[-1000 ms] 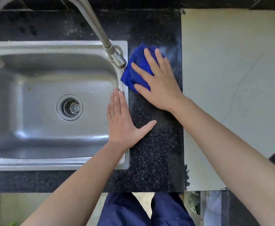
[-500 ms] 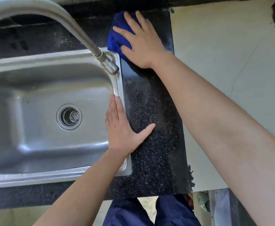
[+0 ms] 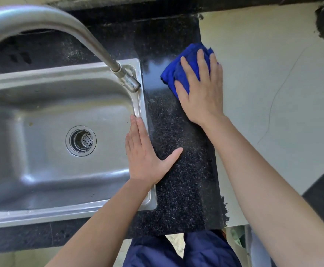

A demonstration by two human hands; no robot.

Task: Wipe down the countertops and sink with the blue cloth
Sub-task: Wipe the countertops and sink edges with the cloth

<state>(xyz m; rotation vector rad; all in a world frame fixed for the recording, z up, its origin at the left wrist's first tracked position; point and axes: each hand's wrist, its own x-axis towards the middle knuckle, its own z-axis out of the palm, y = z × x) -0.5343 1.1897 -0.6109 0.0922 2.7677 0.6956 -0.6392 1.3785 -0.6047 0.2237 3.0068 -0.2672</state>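
Head view: right hand (image 3: 201, 91) pressing a crumpled blue cloth (image 3: 178, 68) on the black speckled stone counter (image 3: 182, 180)

The blue cloth lies bunched on the strip of counter to the right of the rectangular stainless-steel sink (image 3: 61, 211). It sits towards the back, at the edge where the counter meets a pale cream surface (image 3: 272, 103). The right hand's grip is apart: fingers straight and spread, palm down on the cloth, blue folds showing between and beyond them. The left hand (image 3: 145, 157) lies flat, its grip also apart and holding nothing. Its fingers are straight and together along the sink's right rim, with the thumb splayed onto the counter. A curved brushed-metal tap (image 3: 45, 18) arches over the basin, its spout ending near the sink's back right corner. A round perforated drain strainer (image 3: 81, 140) sits in the basin floor. Navy trousers (image 3: 205, 251) show below the counter's front edge.
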